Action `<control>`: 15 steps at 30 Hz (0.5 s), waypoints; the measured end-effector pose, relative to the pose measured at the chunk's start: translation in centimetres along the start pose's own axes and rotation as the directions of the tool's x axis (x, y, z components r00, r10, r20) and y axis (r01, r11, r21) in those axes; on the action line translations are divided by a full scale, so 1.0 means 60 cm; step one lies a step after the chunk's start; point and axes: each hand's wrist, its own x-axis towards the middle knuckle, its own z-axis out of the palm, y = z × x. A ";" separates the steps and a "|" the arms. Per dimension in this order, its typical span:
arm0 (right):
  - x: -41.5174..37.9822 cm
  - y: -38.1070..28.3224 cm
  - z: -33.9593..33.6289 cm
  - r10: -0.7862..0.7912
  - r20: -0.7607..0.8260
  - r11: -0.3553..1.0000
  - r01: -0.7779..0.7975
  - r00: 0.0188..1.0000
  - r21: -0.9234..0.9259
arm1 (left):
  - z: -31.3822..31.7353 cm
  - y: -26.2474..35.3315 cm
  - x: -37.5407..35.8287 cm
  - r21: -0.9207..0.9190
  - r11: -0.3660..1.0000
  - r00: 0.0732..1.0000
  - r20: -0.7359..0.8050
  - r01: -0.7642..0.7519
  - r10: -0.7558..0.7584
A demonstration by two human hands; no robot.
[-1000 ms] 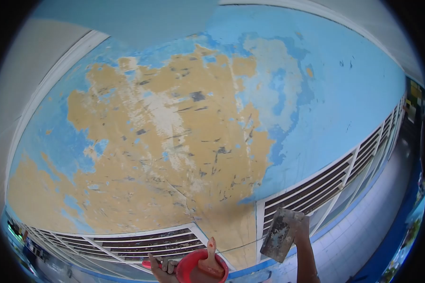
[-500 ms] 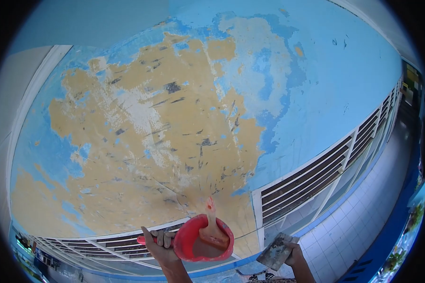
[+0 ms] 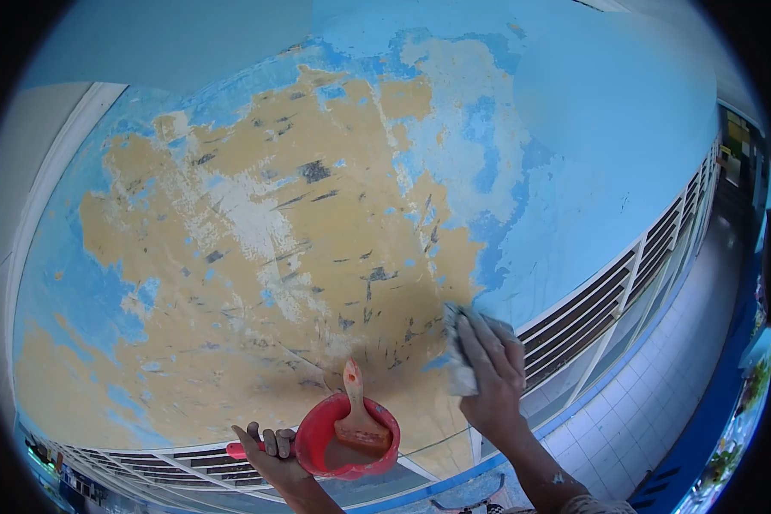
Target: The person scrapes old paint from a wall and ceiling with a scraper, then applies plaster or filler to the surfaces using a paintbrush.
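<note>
My left hand (image 3: pixel 276 457), its fingertips dusty, is closed round the handle of a red plastic dipper (image 3: pixel 313 428) at the bottom middle. Inside the dipper, a paintbrush (image 3: pixel 357 409) leans with its wooden handle up and its bristle end down by some brownish liquid. My right hand (image 3: pixel 491 364) is raised to the right of the dipper, fingers laid over a grey, paint-smeared sheet (image 3: pixel 463 377) that looks like folded sandpaper. The sheet lies at the wall (image 3: pixel 343 248), by the border of bare tan and blue paint. My palm hides part of it.
Peeling blue paint (image 3: pixel 600 171) surrounds the tan patch, which has whitish and dark scuffs. White slatted louvres (image 3: pixel 608 283) run along the right, with more louvres (image 3: pixel 171 467) below left. A tiled surface (image 3: pixel 608 437) lies at lower right.
My right hand has risen from low down to the wall with the grey sheet, and its fingers now lie across it. The dipper and left hand have shifted slightly left in view.
</note>
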 end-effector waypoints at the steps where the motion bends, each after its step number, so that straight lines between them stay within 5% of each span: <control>1: 0.017 -0.007 0.016 -0.118 -0.037 0.991 0.115 0.992 -0.070 | -0.002 -0.001 0.003 0.016 1.000 1.000 0.014 -0.002 0.002; 5: 0.041 -0.023 0.081 -0.126 0.083 0.973 0.139 0.989 -0.183 | -0.008 -0.007 0.013 -0.023 0.999 0.999 -0.022 0.037 -0.038; 7: 0.039 -0.020 0.121 -0.149 -0.071 0.974 0.135 0.986 -0.180 | -0.006 -0.013 0.017 -0.010 0.999 0.999 -0.032 0.040 -0.041; 15: 0.077 -0.013 0.097 -0.193 -0.041 0.956 0.179 0.980 -0.232 | -0.046 -0.031 0.077 -0.050 0.984 0.985 0.010 0.171 -0.171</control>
